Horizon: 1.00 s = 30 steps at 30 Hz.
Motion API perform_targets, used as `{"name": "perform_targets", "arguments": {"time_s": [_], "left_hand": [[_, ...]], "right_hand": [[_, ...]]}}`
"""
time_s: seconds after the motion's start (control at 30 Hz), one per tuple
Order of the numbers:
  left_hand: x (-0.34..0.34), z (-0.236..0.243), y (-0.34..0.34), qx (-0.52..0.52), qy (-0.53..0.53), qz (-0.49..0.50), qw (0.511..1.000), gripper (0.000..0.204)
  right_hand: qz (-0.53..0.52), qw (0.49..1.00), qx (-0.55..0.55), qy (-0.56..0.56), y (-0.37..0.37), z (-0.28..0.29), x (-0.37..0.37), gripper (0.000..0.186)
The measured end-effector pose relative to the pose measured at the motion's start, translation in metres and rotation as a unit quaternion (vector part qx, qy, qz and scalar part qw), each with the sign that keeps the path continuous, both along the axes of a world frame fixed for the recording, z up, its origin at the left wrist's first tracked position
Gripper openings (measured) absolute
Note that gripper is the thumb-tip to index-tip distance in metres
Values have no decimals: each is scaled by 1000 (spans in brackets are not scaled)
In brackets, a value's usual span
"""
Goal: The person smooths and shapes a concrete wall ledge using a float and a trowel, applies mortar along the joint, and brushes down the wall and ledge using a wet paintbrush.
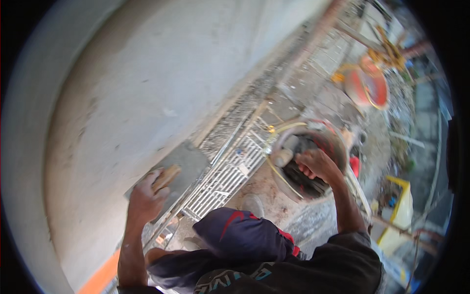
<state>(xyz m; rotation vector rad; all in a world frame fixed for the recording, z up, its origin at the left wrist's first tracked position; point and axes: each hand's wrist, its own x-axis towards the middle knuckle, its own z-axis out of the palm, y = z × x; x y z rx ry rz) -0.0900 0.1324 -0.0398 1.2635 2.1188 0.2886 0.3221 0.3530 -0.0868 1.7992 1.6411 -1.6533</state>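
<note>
My left hand [149, 193] is closed on the wooden handle [165, 177] of a grey rectangular float [188, 161] beside the pale wall [122, 83]. My right hand [316, 164] reaches into a round bucket [285, 182] with curled fingers; what they hold, if anything, is too dark and blurred to make out. Grey cylindrical pieces [289, 147] and dark material lie inside the bucket.
A white metal grille [230, 176] runs between wall and bucket, over rough, dusty ground. Orange buckets [360, 85], poles [357, 34] and yellow rope stand at upper right. A yellow-edged object [396, 215] lies at right. My dark clothing fills the lower middle.
</note>
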Motion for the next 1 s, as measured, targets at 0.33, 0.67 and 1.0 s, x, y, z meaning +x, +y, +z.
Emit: {"name": "perform_targets", "arguments": {"time_s": [0.33,0.67,1.0], "left_hand": [[-19,-29,-42,-238,57,23,969,66],[-58,-56,-145,-82,-50,22,995,69],[-32,-49,-146,125,-91,68,986,34]], "right_hand": [[172,973,-51,145,16,68,-56,31],[128,969,14,212,-50,53,-89,24],[-267,957,-61,95,-37,-35,-19,40]]}}
